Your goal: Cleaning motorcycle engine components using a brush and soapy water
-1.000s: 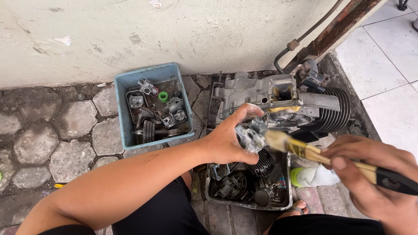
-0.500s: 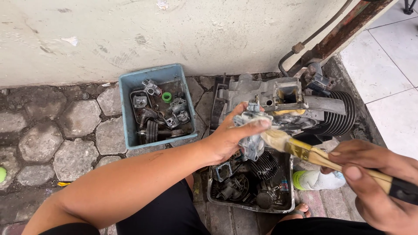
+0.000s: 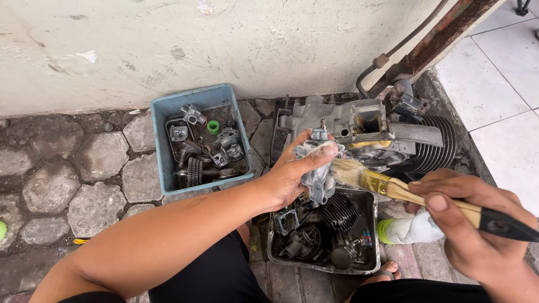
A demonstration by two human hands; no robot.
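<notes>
My left hand [image 3: 292, 174] grips a small grey metal engine part, a carburettor body [image 3: 319, 168], and holds it upright above a metal tray. My right hand [image 3: 477, 230] holds a paintbrush [image 3: 387, 185] with a wooden and black handle. Its pale bristles touch the right side of the carburettor body. Both hands hover over the metal tray [image 3: 373, 247], which holds several dark greasy engine parts.
A blue plastic bin [image 3: 160, 146] with gears and small metal parts stands to the left on stone paving. A large grey engine block [image 3: 382, 134] with cooling fins lies behind the tray, against the wall. A white bottle with a green cap [image 3: 404, 229] lies at right.
My left hand has turned the carburettor body upright and raised it slightly. The brush has shifted along its right side, and my right hand has moved a little to the left.
</notes>
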